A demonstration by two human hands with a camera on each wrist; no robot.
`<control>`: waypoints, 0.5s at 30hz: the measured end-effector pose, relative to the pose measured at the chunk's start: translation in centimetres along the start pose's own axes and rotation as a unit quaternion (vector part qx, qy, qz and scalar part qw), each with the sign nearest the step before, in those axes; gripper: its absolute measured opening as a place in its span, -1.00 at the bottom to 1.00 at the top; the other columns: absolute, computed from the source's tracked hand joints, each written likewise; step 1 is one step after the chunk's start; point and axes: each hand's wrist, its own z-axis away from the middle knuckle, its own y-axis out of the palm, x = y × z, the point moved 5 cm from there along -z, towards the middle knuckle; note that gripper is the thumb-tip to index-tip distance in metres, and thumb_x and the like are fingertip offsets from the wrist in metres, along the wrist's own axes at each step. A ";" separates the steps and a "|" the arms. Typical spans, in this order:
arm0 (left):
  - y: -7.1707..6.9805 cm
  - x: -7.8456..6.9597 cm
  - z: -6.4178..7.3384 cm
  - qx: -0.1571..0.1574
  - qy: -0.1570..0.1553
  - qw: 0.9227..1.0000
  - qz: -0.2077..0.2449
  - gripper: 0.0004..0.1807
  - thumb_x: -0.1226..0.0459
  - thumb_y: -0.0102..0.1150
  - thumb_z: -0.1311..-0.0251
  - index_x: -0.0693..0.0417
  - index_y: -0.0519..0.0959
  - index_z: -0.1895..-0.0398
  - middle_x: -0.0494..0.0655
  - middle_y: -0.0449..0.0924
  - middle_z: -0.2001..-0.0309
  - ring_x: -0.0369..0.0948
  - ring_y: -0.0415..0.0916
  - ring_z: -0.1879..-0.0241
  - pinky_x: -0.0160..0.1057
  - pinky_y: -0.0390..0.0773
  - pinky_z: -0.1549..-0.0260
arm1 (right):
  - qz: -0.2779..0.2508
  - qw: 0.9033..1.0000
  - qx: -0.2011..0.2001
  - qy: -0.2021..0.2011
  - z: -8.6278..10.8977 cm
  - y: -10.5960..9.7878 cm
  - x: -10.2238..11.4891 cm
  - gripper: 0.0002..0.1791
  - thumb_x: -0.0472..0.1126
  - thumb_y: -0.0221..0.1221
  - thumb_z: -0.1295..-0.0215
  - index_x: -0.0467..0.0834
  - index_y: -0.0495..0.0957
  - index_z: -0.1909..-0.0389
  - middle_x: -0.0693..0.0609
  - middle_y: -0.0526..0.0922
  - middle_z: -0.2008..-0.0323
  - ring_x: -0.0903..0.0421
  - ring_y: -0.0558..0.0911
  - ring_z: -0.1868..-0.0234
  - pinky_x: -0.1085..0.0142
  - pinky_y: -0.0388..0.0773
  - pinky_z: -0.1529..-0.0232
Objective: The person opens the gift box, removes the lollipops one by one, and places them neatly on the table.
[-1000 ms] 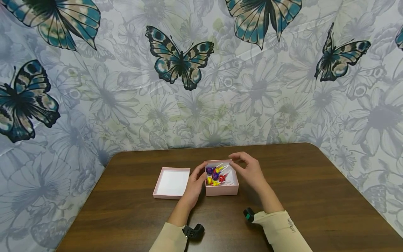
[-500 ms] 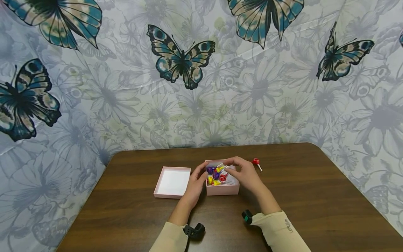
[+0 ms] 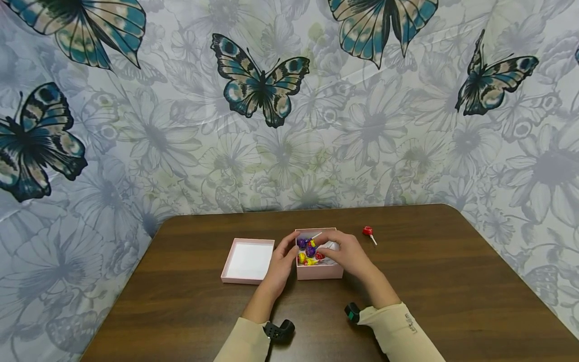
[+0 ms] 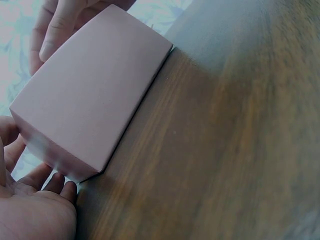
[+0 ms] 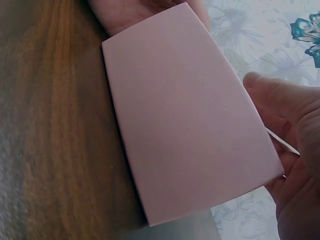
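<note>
A pink box [image 3: 319, 272] with no lid on it holds several lollipops [image 3: 310, 250] in purple, yellow and red wrappers. Along the box's left wall rests my left hand [image 3: 279, 261], its fingers touching the outside, as the left wrist view also shows. My right hand [image 3: 346, 254] reaches over the right wall, thumb and index finger apart among the lollipops. In the right wrist view the thumb [image 5: 272, 92] shows above the rim, while the box wall hides some fingertips. One red lollipop [image 3: 368, 231] lies on the table behind my right hand.
Left of the box lies its pink lid [image 3: 248, 260], white inside facing up. The brown wooden table [image 3: 190, 311] has rounded far corners. Behind it hangs a cloth [image 3: 280, 166] printed with butterflies and flowers. A black band [image 3: 278, 332] sits on my left wrist.
The red lollipop on the table came into sight as my right hand shifted left from the box's right rim. That hand now reaches lower over the lollipops. My left hand stayed at the left wall.
</note>
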 end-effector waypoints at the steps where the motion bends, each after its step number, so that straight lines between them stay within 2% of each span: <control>1: 0.0 0.0 0.0 -0.001 -0.001 1.000 0.000 -0.51 0.32 -0.16 -0.54 0.03 0.26 -0.49 0.05 0.09 -0.57 0.07 -0.02 -0.58 0.14 0.03 -0.53 | 0.001 1.000 0.002 -0.005 0.0 0.1 0.1 -0.76 -0.28 0.34 -0.24 -0.14 0.71 0.07 0.05 0.78 0.11 -0.03 0.69 -0.06 -0.11 0.56 -0.19; 5: -0.2 0.0 0.1 -0.005 -0.002 1.000 -0.004 -0.51 0.33 -0.16 -0.53 0.02 0.28 -0.48 0.04 0.10 -0.57 0.06 -0.01 -0.57 0.14 0.04 -0.53 | 0.004 1.000 0.008 -0.027 0.0 0.5 0.3 -0.78 -0.30 0.35 -0.21 -0.17 0.72 0.10 0.05 0.78 0.14 -0.03 0.72 0.03 -0.11 0.59 -0.13; 9: -0.4 0.1 0.2 -0.014 0.001 1.000 -0.007 -0.51 0.34 -0.16 -0.53 0.03 0.29 -0.47 0.05 0.12 -0.56 0.06 0.00 -0.57 0.14 0.05 -0.52 | 0.008 0.999 0.031 -0.044 -0.1 1.0 0.4 -0.79 -0.27 0.35 -0.21 -0.16 0.72 0.12 0.02 0.77 0.13 -0.08 0.72 0.07 -0.11 0.63 -0.04; 15: -0.1 0.0 0.2 0.000 0.004 1.000 0.001 -0.51 0.32 -0.15 -0.53 0.02 0.27 -0.48 0.03 0.09 -0.57 0.04 -0.03 -0.58 0.13 0.03 -0.53 | 0.044 0.995 0.068 -0.053 -0.2 1.5 0.7 -0.81 -0.24 0.37 -0.20 -0.14 0.74 0.16 0.03 0.78 0.19 -0.01 0.71 0.15 -0.01 0.67 0.07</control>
